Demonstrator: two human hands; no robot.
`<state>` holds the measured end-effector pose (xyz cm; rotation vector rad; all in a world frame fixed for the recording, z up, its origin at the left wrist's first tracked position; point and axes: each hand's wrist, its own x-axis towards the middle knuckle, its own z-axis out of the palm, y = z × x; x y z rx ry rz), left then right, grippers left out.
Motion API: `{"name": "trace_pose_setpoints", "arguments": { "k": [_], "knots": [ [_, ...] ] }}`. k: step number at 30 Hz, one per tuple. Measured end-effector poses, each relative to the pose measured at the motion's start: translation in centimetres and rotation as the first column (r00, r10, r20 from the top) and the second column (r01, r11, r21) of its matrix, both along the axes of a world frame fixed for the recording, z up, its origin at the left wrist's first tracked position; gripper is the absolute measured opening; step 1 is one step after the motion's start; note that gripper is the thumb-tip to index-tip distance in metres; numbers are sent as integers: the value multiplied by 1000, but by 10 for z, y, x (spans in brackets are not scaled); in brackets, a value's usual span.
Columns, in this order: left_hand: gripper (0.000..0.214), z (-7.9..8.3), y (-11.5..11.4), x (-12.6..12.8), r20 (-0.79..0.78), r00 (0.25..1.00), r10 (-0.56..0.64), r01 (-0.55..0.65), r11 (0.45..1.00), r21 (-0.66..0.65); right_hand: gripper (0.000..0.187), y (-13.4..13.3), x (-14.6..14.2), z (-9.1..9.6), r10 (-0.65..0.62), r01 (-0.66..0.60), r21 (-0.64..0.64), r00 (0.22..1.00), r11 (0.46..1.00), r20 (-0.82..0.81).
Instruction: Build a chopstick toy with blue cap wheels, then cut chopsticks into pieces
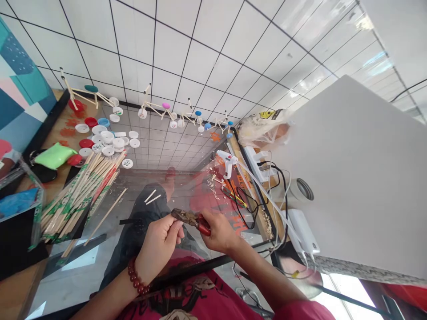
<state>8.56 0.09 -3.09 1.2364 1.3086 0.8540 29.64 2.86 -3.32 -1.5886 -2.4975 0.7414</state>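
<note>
My right hand (216, 231) grips the red handles of a pair of rusty pliers (188, 218). My left hand (158, 243), with a red bead bracelet (136, 278) on its wrist, pinches the dark jaw end. Anything inside the jaws is hidden by my fingers. Just above my hands, two short pale sticks (152, 197) lie on a glass tabletop (113, 186). A large bundle of wrapped wooden chopsticks (78, 200) lies to the left, with one loose stick (105, 217) beside it.
Stick-and-bottle-cap bicycle models (156, 109) stand along the far edge. Loose white and red caps (106, 138) and green clay (55, 155) lie at left. A hot glue gun (227, 162), black cables, a power strip (256, 164) and a power bank (302, 231) sit at right, beside a white board (350, 169).
</note>
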Motion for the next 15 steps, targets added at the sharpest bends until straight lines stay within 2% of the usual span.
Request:
{"name": "trace_pose_setpoints", "arguments": {
  "k": [2,4,7,9,11,15],
  "knots": [
    [35,0,1,1,71,997,7,0,996,-91,11,3,0,0,8,-10,58,999,998,33],
    [34,-1,1,1,210,977,40,7,975,-220,13,4,1,0,-4,-3,118,998,993,63],
    [33,-1,1,0,433,883,181,-8,928,-372,18,6,2,1,-139,121,173,986,977,91],
    [36,-1,2,-2,511,820,258,-37,915,-402,22,8,7,2,-274,252,185,956,950,104],
    [38,0,2,-4,547,789,281,-47,914,-402,34,11,14,2,-372,345,186,918,920,136],
    [39,-2,2,-8,584,746,320,-51,902,-429,59,13,32,-3,-456,432,148,849,890,268]
  ]
}}
